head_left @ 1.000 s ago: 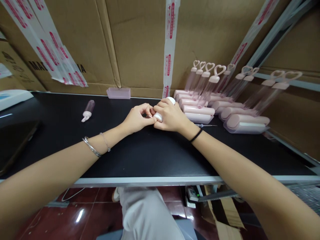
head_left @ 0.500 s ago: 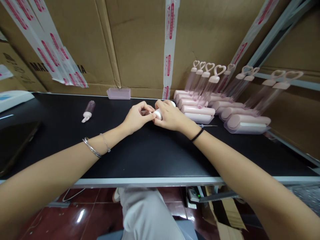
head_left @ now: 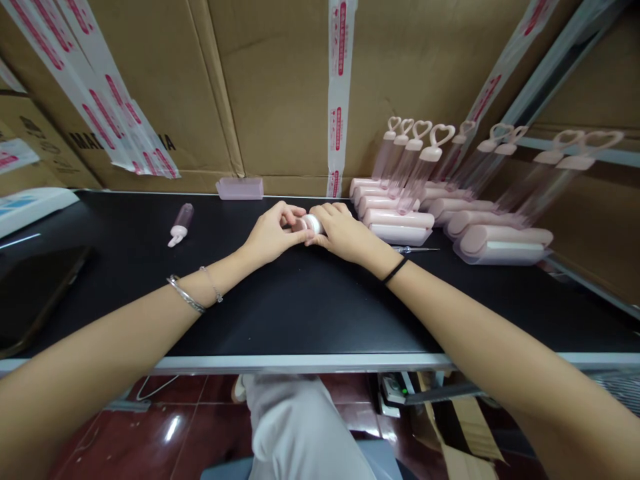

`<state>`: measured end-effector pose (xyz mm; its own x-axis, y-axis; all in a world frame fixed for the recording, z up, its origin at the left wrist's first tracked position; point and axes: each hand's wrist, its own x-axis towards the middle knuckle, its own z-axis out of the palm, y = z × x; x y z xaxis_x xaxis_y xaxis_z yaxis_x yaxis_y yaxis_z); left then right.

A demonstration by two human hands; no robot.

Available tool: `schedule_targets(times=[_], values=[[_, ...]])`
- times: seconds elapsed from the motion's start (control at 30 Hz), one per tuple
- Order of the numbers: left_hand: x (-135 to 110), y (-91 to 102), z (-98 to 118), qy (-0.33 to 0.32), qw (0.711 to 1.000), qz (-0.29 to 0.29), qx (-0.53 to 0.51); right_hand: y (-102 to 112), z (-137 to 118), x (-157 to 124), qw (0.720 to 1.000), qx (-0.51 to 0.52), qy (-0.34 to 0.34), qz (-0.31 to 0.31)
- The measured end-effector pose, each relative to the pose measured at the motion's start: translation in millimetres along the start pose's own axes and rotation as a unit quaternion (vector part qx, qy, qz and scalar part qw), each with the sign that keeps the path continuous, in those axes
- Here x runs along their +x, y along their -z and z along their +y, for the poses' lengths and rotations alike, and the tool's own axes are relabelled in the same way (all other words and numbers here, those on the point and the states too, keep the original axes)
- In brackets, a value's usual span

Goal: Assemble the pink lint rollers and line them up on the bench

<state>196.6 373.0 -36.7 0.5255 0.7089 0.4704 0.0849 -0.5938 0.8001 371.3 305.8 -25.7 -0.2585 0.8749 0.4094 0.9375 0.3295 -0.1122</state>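
Observation:
Both my hands meet above the middle of the black table point(head_left: 300, 307). My left hand point(head_left: 273, 233) pinches a small pale-pink rounded piece point(head_left: 300, 225) between thumb and fingers. My right hand point(head_left: 340, 230) is wrapped over a white cylinder point(head_left: 315, 224), whose round end points at the pink piece. Most of the cylinder is hidden under the right fingers, and I cannot tell whether the two parts touch. To the right of my right hand lie several pale-pink rollers point(head_left: 397, 219) in clear covers, with heart-shaped handles point(head_left: 442, 135) sticking up behind them.
A thin screwdriver point(head_left: 415, 250) lies by the nearest rollers. On the left are a clear purple tube with a pink cap point(head_left: 181, 223), a dark phone or tablet point(head_left: 40, 293) and a white device point(head_left: 35, 208). A purple translucent cover point(head_left: 241, 189) stands against the cardboard point(head_left: 280, 100).
The pale-pink piece now shows between my left fingers, beside the cylinder's end. The cylinder has turned so that its end faces more to the left. The camera view has shifted slightly.

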Motion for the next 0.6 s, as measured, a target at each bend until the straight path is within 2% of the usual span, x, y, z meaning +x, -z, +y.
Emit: schedule_targets(times=[0.1, 0.27, 0.33, 0.47, 0.53, 0.6], values=[[2, -0.7, -2, -0.003, 1.000, 0.018, -0.025, 3, 0, 1, 1.000, 0.012, -0.020, 0.004], [3, -0.8, -2, -0.006, 0.997, -0.028, -0.078, 1, 7, 1, 1.000, 0.024, -0.002, 0.005], [2, 0.3, 0, -0.017, 0.997, -0.054, -0.046, 0, 8, 0, 1.000, 0.020, 0.000, 0.004], [0, 4.0, 3, -0.050, 0.990, -0.095, 0.093, -3, 5, 0, 0.999, 0.039, 0.006, 0.017], [0, 5.6, 5, -0.035, 0.986, -0.074, 0.146, -5, 6, 0, 0.996, 0.073, 0.021, 0.042], [0, 6.5, 7, -0.009, 0.984, -0.030, 0.176, -8, 8, 2, 0.989, 0.112, 0.004, 0.093]])
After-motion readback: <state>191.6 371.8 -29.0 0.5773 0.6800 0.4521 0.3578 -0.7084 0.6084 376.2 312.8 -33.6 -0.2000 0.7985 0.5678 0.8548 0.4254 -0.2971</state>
